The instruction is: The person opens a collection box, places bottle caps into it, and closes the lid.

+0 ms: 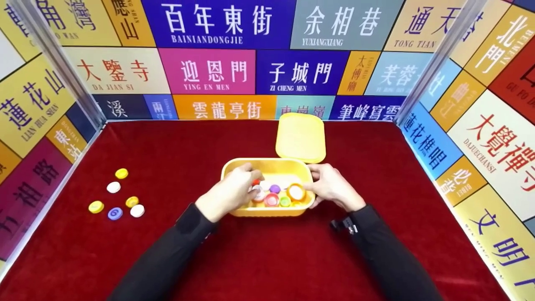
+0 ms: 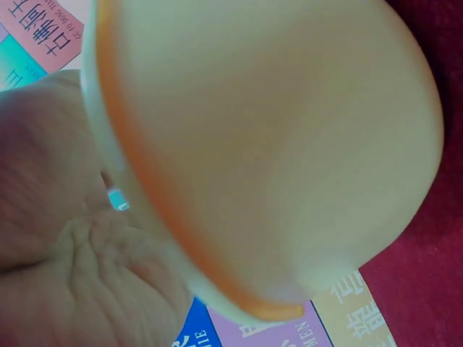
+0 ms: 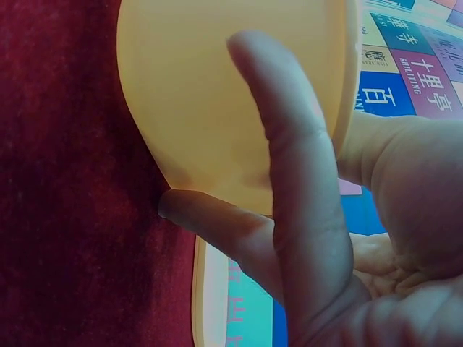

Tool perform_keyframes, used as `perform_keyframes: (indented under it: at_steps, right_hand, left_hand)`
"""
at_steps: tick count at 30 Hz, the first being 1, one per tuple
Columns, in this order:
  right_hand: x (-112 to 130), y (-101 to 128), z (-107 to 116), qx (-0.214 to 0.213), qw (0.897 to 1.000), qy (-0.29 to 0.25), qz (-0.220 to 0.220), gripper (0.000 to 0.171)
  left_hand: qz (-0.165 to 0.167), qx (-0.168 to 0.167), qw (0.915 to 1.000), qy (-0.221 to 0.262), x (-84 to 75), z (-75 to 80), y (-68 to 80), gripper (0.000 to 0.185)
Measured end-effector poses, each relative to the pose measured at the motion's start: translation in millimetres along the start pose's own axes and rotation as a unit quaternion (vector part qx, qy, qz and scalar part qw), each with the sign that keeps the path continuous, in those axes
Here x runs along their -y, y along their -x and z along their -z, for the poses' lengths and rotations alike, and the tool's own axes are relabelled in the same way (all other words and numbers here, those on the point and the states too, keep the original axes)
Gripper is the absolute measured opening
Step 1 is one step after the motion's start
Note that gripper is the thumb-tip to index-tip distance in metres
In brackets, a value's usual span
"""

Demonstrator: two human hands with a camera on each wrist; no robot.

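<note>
Red velvet table (image 1: 167, 259) w/ walls of colourful sign panels (image 1: 217, 71) on three sides. Near the table's centre, a bit toward the front edge, sits a yellow box (image 1: 267, 211), its lid (image 1: 301, 137) propped open toward the back edge. Box holds mixed bottle caps (image 1: 278, 194). Left hand (image 1: 232, 192) reaches over the box's left rim, fingers curled down among the caps, prob. pinching one, but can't tell for sure. Right hand (image 1: 332, 186) clamps the box's right wall, thumb on the rim & fingers (image 3: 289, 181) pressed on the outside, likely to steady it. Six loose caps (image 1: 115, 196) lie grouped near the left edge, well apart from the box.
</note>
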State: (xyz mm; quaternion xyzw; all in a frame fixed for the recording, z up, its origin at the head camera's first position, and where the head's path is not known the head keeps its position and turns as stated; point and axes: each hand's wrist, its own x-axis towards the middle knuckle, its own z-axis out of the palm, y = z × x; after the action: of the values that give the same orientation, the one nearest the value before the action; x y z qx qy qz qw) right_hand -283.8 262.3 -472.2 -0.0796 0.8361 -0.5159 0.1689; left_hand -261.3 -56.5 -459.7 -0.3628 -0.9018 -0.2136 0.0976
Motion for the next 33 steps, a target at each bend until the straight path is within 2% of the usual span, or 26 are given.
perform_keyframes:
  at_steps: [11, 16, 19, 26, 29, 33]
  right_hand:
    - [-3, -1, -1, 0.001, 1.0, -0.004, 0.0, 0.055]
    - [-2, -1, -1, 0.005, 1.0, -0.008, 0.001, 0.055]
    - [-1, -2, 0, 0.002, 1.0, -0.006, 0.003, 0.055]
    - [0, -1, 0, 0.002, 1.0, -0.001, 0.001, 0.056]
    - [1, -1, 0, 0.002, 1.0, -0.002, -0.001, 0.055]
    - [0, 0, 0, -0.001, 1.0, -0.001, -0.003, 0.055]
  left_hand:
    - [0.022, -0.002, 0.9997, -0.008, -0.9, 9.2, 3.6, 0.027]
    - [0.009, -0.025, 0.9993, -0.026, 1.8, 14.1, 3.1, 0.024]
    - [0.007, -0.037, 0.9991, -0.019, 3.7, 18.1, 3.5, 0.021]
    - [0.062, -0.037, 0.9972, 0.019, 14.2, 27.1, 11.4, 0.021]
    - [0.08, -0.045, 0.9957, 0.012, 23.3, 31.2, 16.4, 0.024]
    - [0.097, -0.076, 0.9923, -0.011, 41.3, 36.5, 25.4, 0.023]
